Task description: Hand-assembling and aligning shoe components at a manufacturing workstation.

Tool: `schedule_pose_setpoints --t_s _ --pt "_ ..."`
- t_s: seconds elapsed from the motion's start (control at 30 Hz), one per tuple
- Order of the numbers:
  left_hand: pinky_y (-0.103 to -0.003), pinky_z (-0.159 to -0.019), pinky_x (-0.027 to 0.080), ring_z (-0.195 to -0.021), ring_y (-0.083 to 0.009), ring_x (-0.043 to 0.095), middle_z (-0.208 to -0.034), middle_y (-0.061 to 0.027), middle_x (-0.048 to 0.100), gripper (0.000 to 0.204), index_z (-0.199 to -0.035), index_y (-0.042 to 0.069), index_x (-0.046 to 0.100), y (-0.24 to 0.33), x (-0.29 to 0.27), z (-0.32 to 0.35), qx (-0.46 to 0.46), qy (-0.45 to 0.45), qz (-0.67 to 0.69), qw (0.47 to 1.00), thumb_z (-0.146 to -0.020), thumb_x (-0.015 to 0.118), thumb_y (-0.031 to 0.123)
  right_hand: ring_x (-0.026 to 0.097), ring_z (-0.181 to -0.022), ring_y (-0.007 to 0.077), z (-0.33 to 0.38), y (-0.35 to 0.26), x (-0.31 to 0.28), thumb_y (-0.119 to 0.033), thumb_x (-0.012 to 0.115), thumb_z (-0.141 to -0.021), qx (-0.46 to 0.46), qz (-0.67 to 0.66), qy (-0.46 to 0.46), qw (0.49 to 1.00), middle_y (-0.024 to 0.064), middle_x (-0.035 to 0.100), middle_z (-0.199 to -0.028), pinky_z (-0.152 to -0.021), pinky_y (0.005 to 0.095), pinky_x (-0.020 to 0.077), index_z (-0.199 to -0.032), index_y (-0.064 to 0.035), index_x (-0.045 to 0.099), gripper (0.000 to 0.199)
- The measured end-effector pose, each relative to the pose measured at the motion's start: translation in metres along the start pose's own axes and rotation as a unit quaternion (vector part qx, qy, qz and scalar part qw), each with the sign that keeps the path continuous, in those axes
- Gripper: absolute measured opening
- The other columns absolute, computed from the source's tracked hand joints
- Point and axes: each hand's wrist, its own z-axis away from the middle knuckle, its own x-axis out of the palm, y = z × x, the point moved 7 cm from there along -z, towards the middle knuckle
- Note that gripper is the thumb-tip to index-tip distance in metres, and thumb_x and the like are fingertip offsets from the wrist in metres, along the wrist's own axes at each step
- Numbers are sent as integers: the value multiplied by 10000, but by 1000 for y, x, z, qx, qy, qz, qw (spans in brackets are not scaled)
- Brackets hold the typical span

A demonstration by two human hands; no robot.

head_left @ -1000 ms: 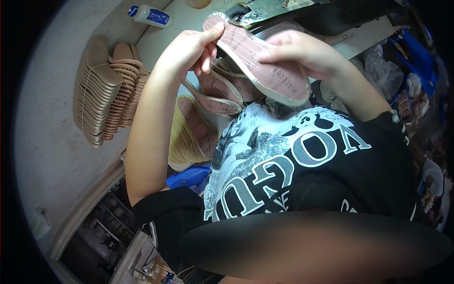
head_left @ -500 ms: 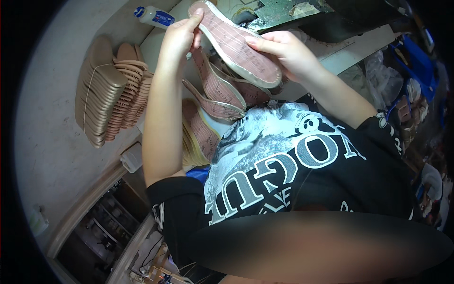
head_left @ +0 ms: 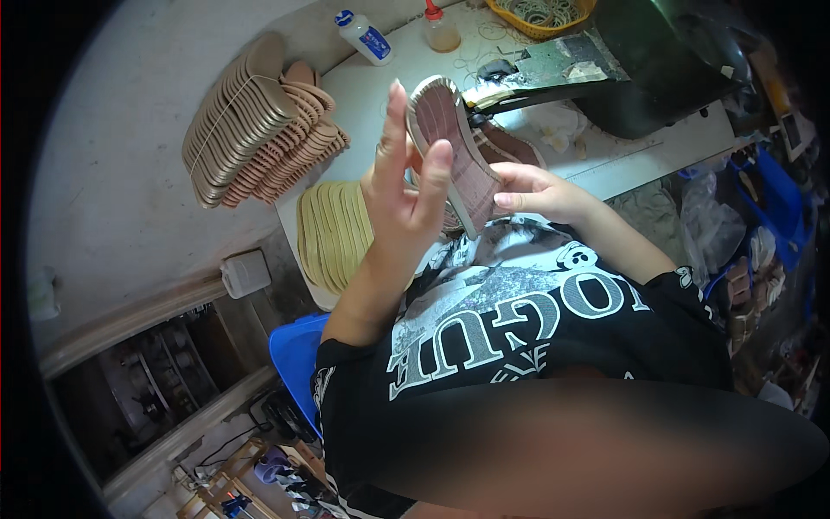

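A shoe insole (head_left: 465, 160) with a pinkish, line-marked face and a pale rim stands tilted up in front of my chest. My right hand (head_left: 540, 192) grips its side, thumb on the near face. My left hand (head_left: 406, 186) is beside it with index finger and thumb stretched apart; the thumb overlaps the insole, and I cannot tell whether it touches. Another pinkish insole (head_left: 512, 145) lies on the table behind, partly hidden. Left of my left hand sits a row of yellowish soles (head_left: 333, 233).
Banded gold-and-pink soles (head_left: 246, 121) lean against the wall. On the white table (head_left: 635, 164) are a white bottle (head_left: 367, 41), a red-tipped bottle (head_left: 441, 33), a yellow basket (head_left: 558, 30) of rubber bands and a green machine (head_left: 579, 65). A blue stool (head_left: 296, 359) stands lower left.
The insole has come from lying nearly flat between both hands to standing on end, nearer my chest. My left hand has loosened and spread its fingers. The view has shifted, showing more table.
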Motion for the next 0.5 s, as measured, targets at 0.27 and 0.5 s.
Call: schedule_pose_setpoints --t_s 0.27,0.5 --pt "-322 -774 455 -839 -197 556 -956 -138 581 812 -1394 -47 325 5 -7 23 8 6 -122 992 -840 647 453 532 -920 71 -1 15 -25 -269 549 -939 -48 2 80 996 15 584 -998 -812 231 423 -1086 -19 547 290" --pt "-670 -1045 84 -1399 -382 145 -1480 -234 224 907 -1456 40 210 -95 -89 155 -456 -192 -604 625 -809 605 537 435 -1179 161 -28 36 -25 -121 553 -912 -84 200 61 974 75 465 -1229 -1037 301 309 -1370 -41 319 520"
